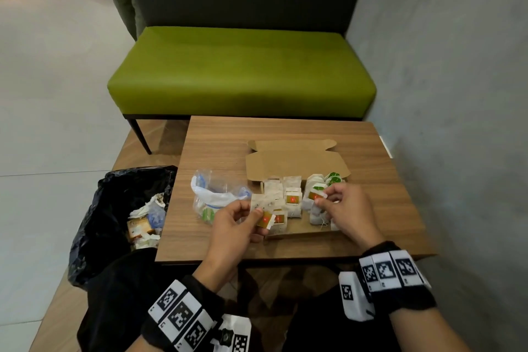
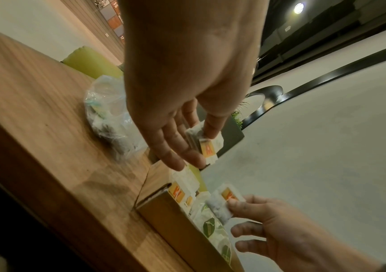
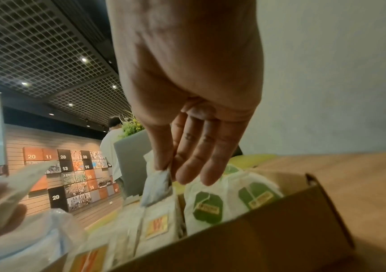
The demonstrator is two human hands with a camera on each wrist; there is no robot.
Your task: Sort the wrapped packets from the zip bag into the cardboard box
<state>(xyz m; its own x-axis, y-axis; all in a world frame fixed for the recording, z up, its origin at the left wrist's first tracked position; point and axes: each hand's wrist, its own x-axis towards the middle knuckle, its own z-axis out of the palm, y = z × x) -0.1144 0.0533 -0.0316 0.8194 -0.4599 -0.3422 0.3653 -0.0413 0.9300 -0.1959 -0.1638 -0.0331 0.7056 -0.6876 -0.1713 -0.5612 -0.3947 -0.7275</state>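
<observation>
Cardboard box (image 1: 297,164) is mostly filled with packets; zip bag (image 1: 213,194) seems nearly empty. Left hand (image 1: 231,226) pinches an orange-tag packet (image 1: 265,218), right hand (image 1: 347,208) another packet (image 1: 315,194).

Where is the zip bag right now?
In the head view the zip bag lies on the table, left of the cardboard box and just beyond the left hand.

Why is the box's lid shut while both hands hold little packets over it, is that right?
Not quite. The head view shows the box with its lid open, folded back. The rest holds: the left hand and the right hand each pinch a packet over it.
</observation>
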